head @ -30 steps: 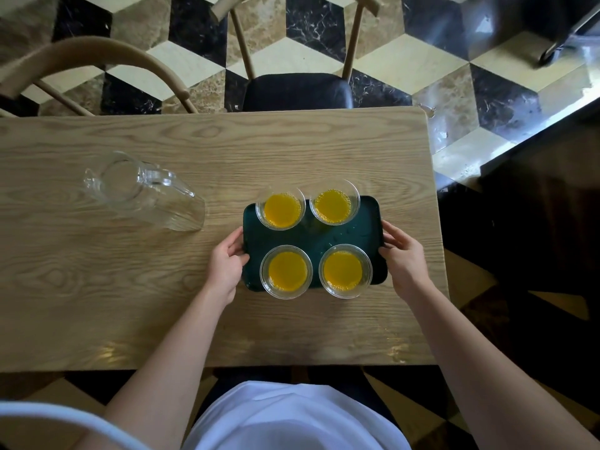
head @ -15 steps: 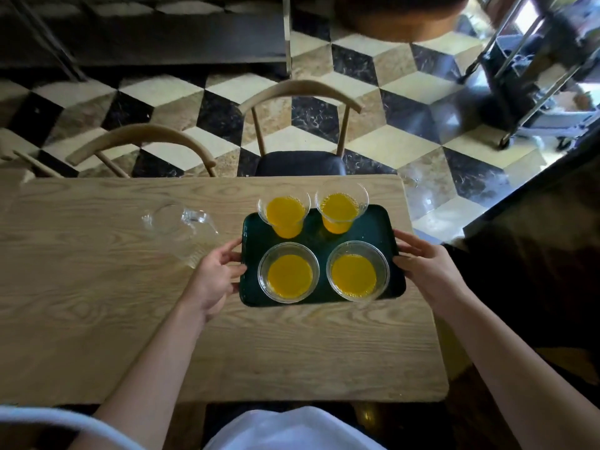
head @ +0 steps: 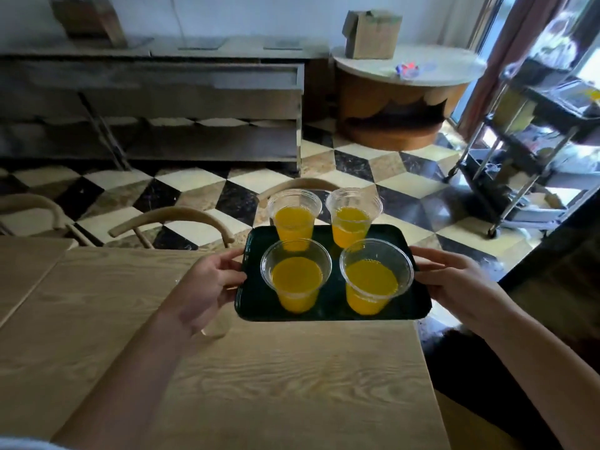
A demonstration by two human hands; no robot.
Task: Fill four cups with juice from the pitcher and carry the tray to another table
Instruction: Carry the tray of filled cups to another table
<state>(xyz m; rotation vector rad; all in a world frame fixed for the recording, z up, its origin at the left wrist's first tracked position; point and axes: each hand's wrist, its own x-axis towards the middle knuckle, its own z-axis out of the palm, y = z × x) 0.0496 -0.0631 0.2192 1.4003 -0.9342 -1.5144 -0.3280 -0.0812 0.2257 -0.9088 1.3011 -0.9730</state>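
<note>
A dark green tray (head: 331, 303) hangs in the air above the far right part of the wooden table (head: 276, 378). My left hand (head: 207, 284) grips its left edge and my right hand (head: 454, 280) grips its right edge. Several clear plastic cups of orange juice stand upright on the tray: near left (head: 296, 284), near right (head: 373, 280), far left (head: 293, 219), far right (head: 352, 219). The glass pitcher is hidden behind my left forearm, apart from a faint glint.
Wooden chairs (head: 172, 222) stand at the table's far side. Beyond lie a checkered floor (head: 194, 186), a long grey counter (head: 156, 102), a round table (head: 402, 89) with a cardboard box (head: 370, 34), and a metal cart (head: 532, 147) at the right.
Both hands have lifted the tray with the cups off the table. The view has tilted up from the tabletop to the room.
</note>
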